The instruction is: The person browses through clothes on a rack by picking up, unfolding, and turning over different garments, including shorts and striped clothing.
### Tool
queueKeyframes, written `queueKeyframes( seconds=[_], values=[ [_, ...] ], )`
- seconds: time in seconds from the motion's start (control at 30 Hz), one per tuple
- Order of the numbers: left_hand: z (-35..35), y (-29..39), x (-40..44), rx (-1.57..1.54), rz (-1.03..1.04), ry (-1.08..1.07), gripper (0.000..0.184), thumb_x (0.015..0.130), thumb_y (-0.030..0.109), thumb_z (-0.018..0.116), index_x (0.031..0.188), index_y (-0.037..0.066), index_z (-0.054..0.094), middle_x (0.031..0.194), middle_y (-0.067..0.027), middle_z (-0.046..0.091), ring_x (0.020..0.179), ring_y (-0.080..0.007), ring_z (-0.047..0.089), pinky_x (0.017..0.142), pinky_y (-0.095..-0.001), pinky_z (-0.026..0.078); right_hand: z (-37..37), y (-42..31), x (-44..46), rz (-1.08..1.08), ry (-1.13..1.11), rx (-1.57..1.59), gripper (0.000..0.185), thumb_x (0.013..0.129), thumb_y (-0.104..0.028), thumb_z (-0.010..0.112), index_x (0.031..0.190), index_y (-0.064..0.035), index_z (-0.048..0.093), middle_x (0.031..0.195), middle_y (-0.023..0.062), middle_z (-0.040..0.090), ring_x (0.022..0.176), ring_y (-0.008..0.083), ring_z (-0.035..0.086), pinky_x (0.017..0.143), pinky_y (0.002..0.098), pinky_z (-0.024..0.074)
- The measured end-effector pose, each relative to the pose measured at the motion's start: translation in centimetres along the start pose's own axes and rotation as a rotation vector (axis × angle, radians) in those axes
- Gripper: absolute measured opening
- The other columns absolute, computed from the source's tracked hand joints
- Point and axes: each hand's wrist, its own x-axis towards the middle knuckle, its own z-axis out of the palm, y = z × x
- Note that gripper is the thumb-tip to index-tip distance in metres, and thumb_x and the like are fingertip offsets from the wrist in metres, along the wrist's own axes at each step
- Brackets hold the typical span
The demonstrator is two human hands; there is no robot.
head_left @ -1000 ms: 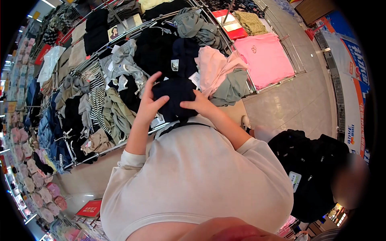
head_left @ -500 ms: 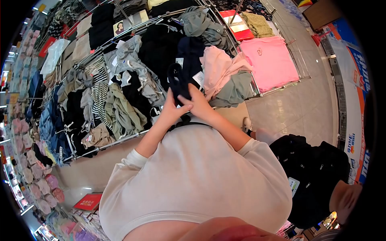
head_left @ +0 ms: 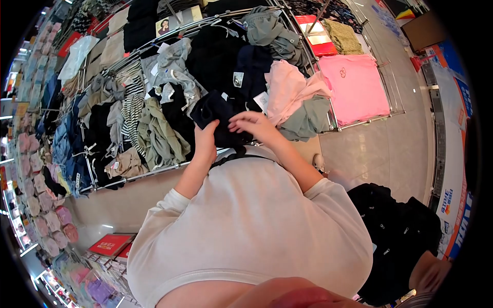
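My left hand (head_left: 206, 139) is closed on the near edge of a dark navy garment (head_left: 211, 109), thumb pressed against the cloth. The garment is bunched or folded, and its kind cannot be made out. Just right of it, my right hand (head_left: 256, 126) has its fingers loosely curled and apart, close to the dark cloth, with nothing visible in them. Beyond my hands lie a navy garment (head_left: 252, 69) with a white tag, a pale pink garment (head_left: 287, 90) and a grey-green one (head_left: 307, 119). Black clothing (head_left: 210, 54) lies behind the held piece.
Olive trousers (head_left: 158, 133), a striped garment (head_left: 130, 95) and grey clothes (head_left: 174, 66) are heaped on the rail-edged display (head_left: 149, 175). A folded bright pink top (head_left: 354, 87) lies at right. Another person in black clothing (head_left: 393, 231) is close on my right.
My hands have drawn apart. The left has shifted left with the dark navy garment, which now looks broader. The right has come off the cloth toward the right. The view has turned slightly.
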Motion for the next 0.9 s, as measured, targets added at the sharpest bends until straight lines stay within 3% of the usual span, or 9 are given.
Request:
queueKeyframes(
  seconds=[0.27, 0.33, 0.37, 0.4, 0.47, 0.5, 0.63, 0.73, 0.9],
  values=[
    [-0.8, 0.8, -0.3, -0.042, 0.064, 0.030, 0.036, 0.081, -0.001, 0.060, 0.117, 0.000, 0.058, 0.107, -0.0098, 0.066, 0.097, -0.0226, 0.064, 0.087, -0.0334, 0.051, -13.5, 10.6, 5.0, 0.143, 0.508, -0.251, 0.037, 0.087, -0.014, 0.065, 0.119, 0.0021, 0.058, 0.091, 0.0124, 0.069, 0.081, 0.0182, 0.066, 0.067, 0.0292, 0.0513],
    [-0.9, 0.8, -0.2, -0.044, 0.075, 0.033, 0.036, 0.081, -0.001, 0.060, 0.118, 0.000, 0.058, 0.107, -0.0097, 0.066, 0.097, -0.0225, 0.064, 0.087, -0.0331, 0.051, -14.8, 12.1, 6.3, 0.111, 0.573, -0.639, 0.046, 0.082, -0.016, 0.069, 0.121, 0.0025, 0.057, 0.094, 0.0162, 0.069, 0.082, 0.0230, 0.067, 0.066, 0.0328, 0.0527],
    [-1.0, 0.7, 0.0, -0.028, 0.084, 0.023, 0.037, 0.081, -0.001, 0.060, 0.118, 0.000, 0.058, 0.108, -0.0096, 0.066, 0.097, -0.0222, 0.064, 0.088, -0.0329, 0.051, -15.0, 12.4, 7.1, 0.146, 0.542, -0.718, 0.059, 0.080, -0.018, 0.071, 0.132, -0.0005, 0.048, 0.110, 0.0169, 0.063, 0.093, 0.0235, 0.063, 0.078, 0.0323, 0.0515],
    [-1.2, 0.7, 0.1, -0.012, 0.094, 0.016, 0.037, 0.081, -0.001, 0.061, 0.118, 0.000, 0.058, 0.108, -0.0094, 0.066, 0.098, -0.0219, 0.064, 0.089, -0.0327, 0.050, -14.3, 12.0, 7.8, 0.144, 0.527, -0.721, 0.059, 0.080, -0.018, 0.071, 0.132, -0.0005, 0.048, 0.110, 0.0169, 0.063, 0.093, 0.0235, 0.063, 0.078, 0.0323, 0.0515],
    [-0.6, 1.2, -0.5, -0.008, 0.104, 0.021, 0.036, 0.081, -0.001, 0.061, 0.117, 0.000, 0.059, 0.108, -0.0092, 0.066, 0.098, -0.0214, 0.064, 0.089, -0.0327, 0.050, -12.5, 10.7, 9.1, -0.078, 0.561, -1.133, 0.067, 0.078, -0.022, 0.073, 0.135, -0.0021, 0.045, 0.120, 0.0218, 0.058, 0.110, 0.0322, 0.059, 0.093, 0.0378, 0.0479],
    [-0.3, 1.4, -0.8, -0.002, 0.107, 0.012, 0.036, 0.081, 0.000, 0.062, 0.117, 0.000, 0.059, 0.108, -0.0090, 0.066, 0.098, -0.0209, 0.064, 0.089, -0.0327, 0.050, -12.3, 10.3, 10.1, 0.010, 0.484, -1.147, 0.084, 0.073, -0.030, 0.078, 0.142, -0.0046, 0.037, 0.134, 0.0242, 0.048, 0.126, 0.0392, 0.046, 0.103, 0.0441, 0.0411],
    [-1.0, 1.3, -0.8, 0.095, 0.068, 0.061, 0.039, 0.080, 0.001, 0.064, 0.119, 0.001, 0.058, 0.108, -0.0074, 0.065, 0.098, -0.0189, 0.062, 0.090, -0.0311, 0.047, -11.4, 10.9, 12.3, 0.227, 0.538, -1.367, 0.114, 0.061, -0.040, 0.087, 0.149, -0.0097, 0.022, 0.147, 0.0221, 0.030, 0.137, 0.0435, 0.027, 0.103, 0.0564, 0.0372],
    [-1.5, 1.6, -1.3, 0.104, 0.090, 0.061, 0.048, 0.078, 0.002, 0.067, 0.123, 0.001, 0.053, 0.111, -0.0062, 0.062, 0.102, -0.0167, 0.058, 0.092, -0.0304, 0.044, -11.2, 11.5, 12.3, 0.312, 0.491, -1.499, 0.117, 0.059, -0.042, 0.088, 0.150, -0.0102, 0.022, 0.153, 0.0230, 0.020, 0.140, 0.0459, 0.021, 0.105, 0.0562, 0.0365],
    [-2.2, 2.8, -2.4, 0.113, 0.089, 0.132, 0.047, 0.078, 0.001, 0.068, 0.123, 0.001, 0.054, 0.110, -0.0061, 0.062, 0.101, -0.0165, 0.058, 0.092, -0.0296, 0.045, -12.3, 12.5, 12.5, 0.323, 0.406, -1.609, 0.104, 0.063, -0.037, 0.086, 0.146, -0.0078, 0.032, 0.154, 0.0229, 0.017, 0.132, 0.0466, 0.032, 0.101, 0.0544, 0.0416]
  ],
)
